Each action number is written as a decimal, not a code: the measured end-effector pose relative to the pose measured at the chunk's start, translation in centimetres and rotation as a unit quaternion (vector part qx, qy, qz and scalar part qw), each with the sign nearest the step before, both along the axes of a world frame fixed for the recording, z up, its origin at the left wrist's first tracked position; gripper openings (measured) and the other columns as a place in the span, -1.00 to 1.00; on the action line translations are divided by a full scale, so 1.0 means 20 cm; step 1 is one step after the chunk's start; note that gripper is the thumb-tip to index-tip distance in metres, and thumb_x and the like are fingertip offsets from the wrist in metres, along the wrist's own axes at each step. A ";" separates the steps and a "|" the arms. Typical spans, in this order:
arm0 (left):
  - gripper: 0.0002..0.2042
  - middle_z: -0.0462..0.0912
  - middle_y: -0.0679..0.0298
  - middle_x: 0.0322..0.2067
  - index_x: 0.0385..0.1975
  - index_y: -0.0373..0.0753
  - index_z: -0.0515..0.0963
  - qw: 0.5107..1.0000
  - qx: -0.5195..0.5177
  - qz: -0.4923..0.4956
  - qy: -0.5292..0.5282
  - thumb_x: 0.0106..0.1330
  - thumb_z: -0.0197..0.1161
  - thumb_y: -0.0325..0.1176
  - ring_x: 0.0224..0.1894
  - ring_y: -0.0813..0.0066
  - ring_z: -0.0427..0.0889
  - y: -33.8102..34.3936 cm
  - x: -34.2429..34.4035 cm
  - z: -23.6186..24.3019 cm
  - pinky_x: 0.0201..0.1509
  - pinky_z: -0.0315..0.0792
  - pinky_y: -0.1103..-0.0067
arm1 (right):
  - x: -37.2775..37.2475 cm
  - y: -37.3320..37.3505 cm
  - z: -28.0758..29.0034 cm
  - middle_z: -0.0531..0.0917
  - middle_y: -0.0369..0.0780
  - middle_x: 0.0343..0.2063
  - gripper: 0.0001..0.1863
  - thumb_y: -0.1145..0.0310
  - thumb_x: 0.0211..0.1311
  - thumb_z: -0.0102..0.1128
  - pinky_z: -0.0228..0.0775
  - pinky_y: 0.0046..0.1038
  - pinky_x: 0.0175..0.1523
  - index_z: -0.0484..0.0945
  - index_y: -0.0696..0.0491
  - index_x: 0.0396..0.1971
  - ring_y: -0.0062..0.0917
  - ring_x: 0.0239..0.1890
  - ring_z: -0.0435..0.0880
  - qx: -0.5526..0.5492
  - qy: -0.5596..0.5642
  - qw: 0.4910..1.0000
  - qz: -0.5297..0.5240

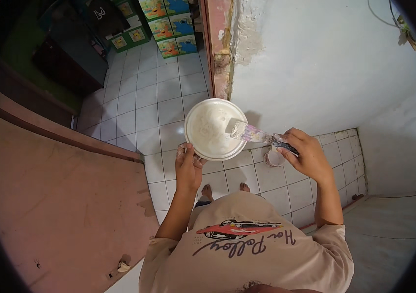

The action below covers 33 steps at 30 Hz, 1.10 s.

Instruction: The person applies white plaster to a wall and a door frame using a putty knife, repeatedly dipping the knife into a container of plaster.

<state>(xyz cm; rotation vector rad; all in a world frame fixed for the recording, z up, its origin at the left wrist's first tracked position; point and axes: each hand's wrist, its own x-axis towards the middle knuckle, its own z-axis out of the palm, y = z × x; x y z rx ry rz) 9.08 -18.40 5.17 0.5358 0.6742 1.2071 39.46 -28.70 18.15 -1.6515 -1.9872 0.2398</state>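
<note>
My left hand (188,163) grips the lower left edge of a shallow round white dish (189,134), fingers curled under it and smeared with white. White paste (210,124) lies heaped in the dish. In my right hand (308,154) is a putty knife (257,135), held by its dark handle. Its paste-coated blade points left and reaches over the right side of the dish, with white paste on its tip; whether it touches the paste in the dish I cannot tell.
A small container (273,157) stands on the tiled floor below my right hand. Ahead is a doorway edge with rough, patched plaster (247,36) beside a white wall (310,58). A pink door (66,195) stands at left. Colourful storage drawers (171,29) are in the room beyond.
</note>
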 end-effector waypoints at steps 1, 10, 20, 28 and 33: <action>-0.91 0.67 0.26 -0.14 -0.11 -0.12 0.40 1.000 0.007 0.001 -0.009 0.55 0.10 -0.30 -0.12 0.47 0.71 0.01 0.00 0.00 -0.01 0.68 0.39 | 0.00 0.02 -0.01 0.62 -0.20 -0.27 -0.74 0.38 0.15 0.35 0.52 -0.28 -0.25 0.62 0.08 -0.15 -0.23 -0.31 0.64 -0.014 -0.010 1.000 0.004; -0.89 0.67 0.26 -0.12 -0.09 -0.13 0.39 1.000 -0.010 -0.003 -0.003 0.54 0.12 -0.29 -0.13 0.46 0.71 0.05 0.00 -0.01 0.04 0.66 0.32 | -0.08 0.06 -0.12 0.61 -0.20 -0.26 -0.74 0.35 0.16 0.36 0.52 -0.26 -0.22 0.62 0.08 -0.15 -0.25 -0.24 0.63 -0.033 -0.023 0.999 0.020; -0.80 0.66 0.23 -0.16 -0.01 -0.21 0.37 0.999 -0.014 -0.024 0.016 0.54 0.12 -0.26 -0.19 0.52 0.69 0.05 -0.05 -0.07 -0.03 0.67 0.38 | -0.02 0.10 -0.09 0.62 -0.15 -0.27 -0.72 0.47 0.07 0.41 0.51 -0.29 -0.20 0.60 0.13 -0.19 -0.21 -0.27 0.63 -0.043 -0.012 0.999 0.010; -0.76 0.65 0.29 -0.25 0.02 -0.23 0.38 0.994 -0.034 -0.073 0.075 0.55 0.11 -0.23 -0.35 0.62 0.65 0.04 -0.02 0.04 -0.15 0.66 0.51 | 0.06 0.20 -0.07 0.61 -0.18 -0.29 -0.72 0.44 0.10 0.40 0.48 -0.30 -0.18 0.61 0.11 -0.17 -0.23 -0.23 0.60 -0.034 0.042 0.998 0.022; -0.77 0.64 0.35 -0.27 0.01 -0.21 0.43 0.988 0.002 -0.122 0.093 0.55 0.10 -0.22 -0.43 0.72 0.55 0.07 -0.10 -0.04 -0.16 0.63 0.55 | 0.20 0.29 -0.01 0.61 -0.19 -0.28 -0.72 0.47 0.07 0.41 0.46 -0.27 -0.14 0.63 0.11 -0.18 -0.23 -0.21 0.58 -0.050 -0.004 0.995 0.086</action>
